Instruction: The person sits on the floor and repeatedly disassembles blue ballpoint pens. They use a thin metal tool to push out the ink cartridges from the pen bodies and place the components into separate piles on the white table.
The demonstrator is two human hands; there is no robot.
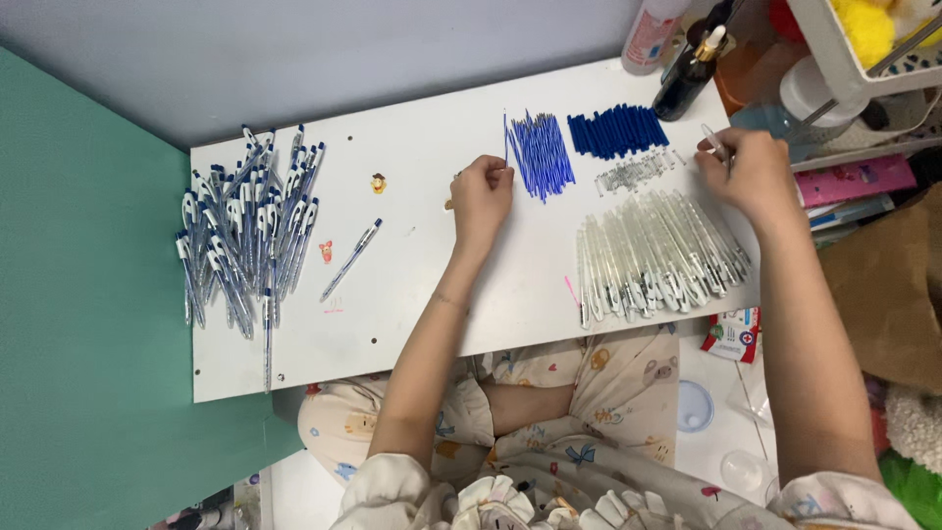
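**Q:** Two hands over one work surface: how is the scene laid out, largest element first?

**A:** White tabletop (pixel 422 294), seen from above, with a green wall panel on the left. On its left end lies a loose heap of assembled pens (pixel 245 231) with blue caps. On the right, a fanned row of clear pen barrels (pixel 657 255) sits near the front edge.

**Q:** And the smaller groups?

**A:** Behind the barrels, a block of dark blue caps (pixel 616 131); to its left, a bundle of blue refills (pixel 540 155); between caps and barrels, a small scatter of clear tips (pixel 636 172). One finished pen (pixel 350 259) lies alone, well apart from the heap.

**Q:** Left hand?

**A:** Left hand (pixel 481 196) rests on the table just beside the refill bundle. Fingers curled inward, thumb and forefinger pinched on a single blue refill (pixel 505 137) that stands nearly upright from the knuckles.

**Q:** Right hand?

**A:** Right hand (pixel 751 177) hovers over the far end of the barrel row, near the caps. Fingers bent, closed on a clear barrel (pixel 715 143) that juts up and left from the fingertips.

**Q:** Surroundings?

**A:** Bottles (pixel 687 69) stand at the table's back right corner.
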